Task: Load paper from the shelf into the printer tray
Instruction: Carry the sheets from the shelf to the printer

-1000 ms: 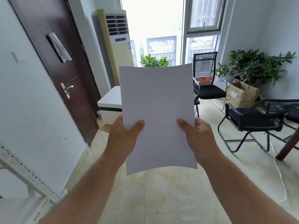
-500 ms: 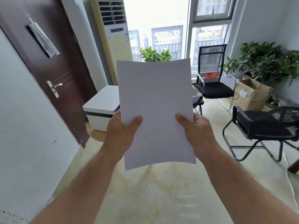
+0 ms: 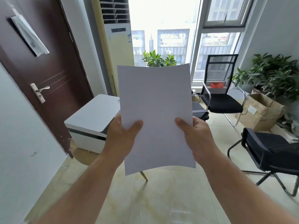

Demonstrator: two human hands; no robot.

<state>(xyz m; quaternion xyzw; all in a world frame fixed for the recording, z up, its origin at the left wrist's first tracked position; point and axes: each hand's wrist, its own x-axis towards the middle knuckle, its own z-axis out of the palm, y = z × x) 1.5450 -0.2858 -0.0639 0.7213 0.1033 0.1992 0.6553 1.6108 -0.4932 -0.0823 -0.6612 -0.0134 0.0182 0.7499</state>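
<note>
Paper (image 3: 155, 113) is held upright at centre frame, the left hand (image 3: 120, 139) clamped on its edge at 8 o'clock and the right hand (image 3: 198, 138) clamped at 4 o'clock, thumbs on the near face. Just beyond, at 9 o'clock of the sheets, the white printer (image 3: 92, 122) sits on a low round table (image 3: 84, 156), partly hidden by paper. Black chairs (image 3: 221, 101) stand at 3 o'clock; the dark door (image 3: 48, 75) at 10 o'clock.
</note>
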